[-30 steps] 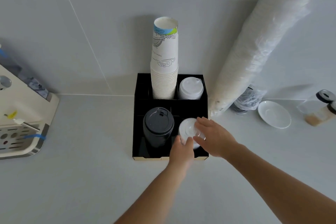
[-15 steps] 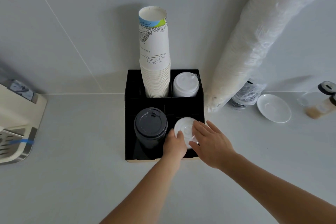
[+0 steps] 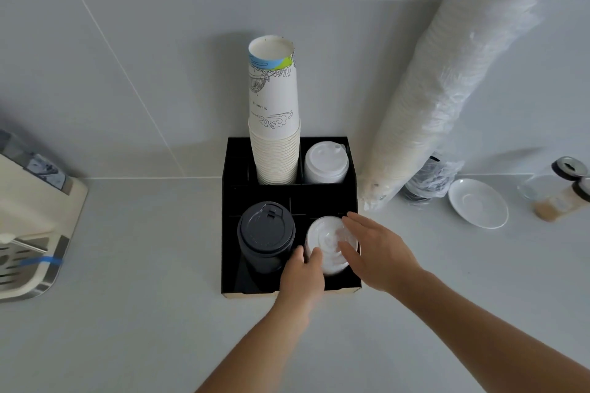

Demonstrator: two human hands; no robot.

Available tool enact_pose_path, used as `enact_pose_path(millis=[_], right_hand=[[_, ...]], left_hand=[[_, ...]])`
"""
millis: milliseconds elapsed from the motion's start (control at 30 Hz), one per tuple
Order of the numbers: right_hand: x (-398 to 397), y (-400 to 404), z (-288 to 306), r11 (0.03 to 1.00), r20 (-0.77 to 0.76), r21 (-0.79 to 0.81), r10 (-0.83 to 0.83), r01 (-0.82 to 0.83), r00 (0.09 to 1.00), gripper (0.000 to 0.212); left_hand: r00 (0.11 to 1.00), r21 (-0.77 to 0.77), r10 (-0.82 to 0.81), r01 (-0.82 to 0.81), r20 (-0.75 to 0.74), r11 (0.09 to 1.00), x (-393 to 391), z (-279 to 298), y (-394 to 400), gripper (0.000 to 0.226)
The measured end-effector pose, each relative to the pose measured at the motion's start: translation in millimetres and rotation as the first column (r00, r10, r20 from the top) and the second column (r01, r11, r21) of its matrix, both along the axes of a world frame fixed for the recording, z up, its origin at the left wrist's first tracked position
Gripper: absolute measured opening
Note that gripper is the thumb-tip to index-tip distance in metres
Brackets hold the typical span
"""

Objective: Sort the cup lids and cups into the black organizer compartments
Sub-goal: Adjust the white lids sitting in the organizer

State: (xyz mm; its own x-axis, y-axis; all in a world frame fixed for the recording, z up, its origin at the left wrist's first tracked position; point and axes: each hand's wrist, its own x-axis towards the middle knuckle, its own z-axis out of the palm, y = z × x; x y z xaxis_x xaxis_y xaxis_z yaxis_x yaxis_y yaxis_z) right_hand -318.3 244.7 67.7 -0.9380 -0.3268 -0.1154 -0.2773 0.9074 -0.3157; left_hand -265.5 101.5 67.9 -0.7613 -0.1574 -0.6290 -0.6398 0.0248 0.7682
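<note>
The black organizer [image 3: 230,226] stands against the wall. Its back row holds a tall stack of paper cups [image 3: 274,124] and a stack of white dome lids [image 3: 325,163]. A stack of black lids [image 3: 266,233] fills the front left compartment. A stack of clear flat lids [image 3: 325,242] sits in the front right compartment. My left hand [image 3: 303,277] grips that stack from the near side, thumb and fingertips on its rim. My right hand [image 3: 376,249] lies against the stack's right side and top with fingers spread and straight.
A long plastic sleeve of white cups [image 3: 447,80] leans on the wall right of the organizer. Further right lie a white saucer [image 3: 477,202] and small jars [image 3: 565,188]. A cream coffee machine [image 3: 28,233] stands at the left edge.
Both hands stay on the clear lid stack in the front right compartment. My right hand's fingers have spread further over it. The camera view has shifted slightly.
</note>
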Motion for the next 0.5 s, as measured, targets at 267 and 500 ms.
enact_pose_path(millis=[267,500], right_hand=[[-44,9,36,0.983,-0.061,-0.154,-0.111,0.101,0.992,0.046],[-95,2,48,0.988,-0.013,-0.132,-0.082,0.08,0.997,0.05]], left_hand=[[0.873,-0.285,-0.418,0.346,-0.25,0.894,28,70,-21,0.023],[0.754,-0.579,-0.543,0.27,-0.37,0.769,-58,105,-26,0.03]])
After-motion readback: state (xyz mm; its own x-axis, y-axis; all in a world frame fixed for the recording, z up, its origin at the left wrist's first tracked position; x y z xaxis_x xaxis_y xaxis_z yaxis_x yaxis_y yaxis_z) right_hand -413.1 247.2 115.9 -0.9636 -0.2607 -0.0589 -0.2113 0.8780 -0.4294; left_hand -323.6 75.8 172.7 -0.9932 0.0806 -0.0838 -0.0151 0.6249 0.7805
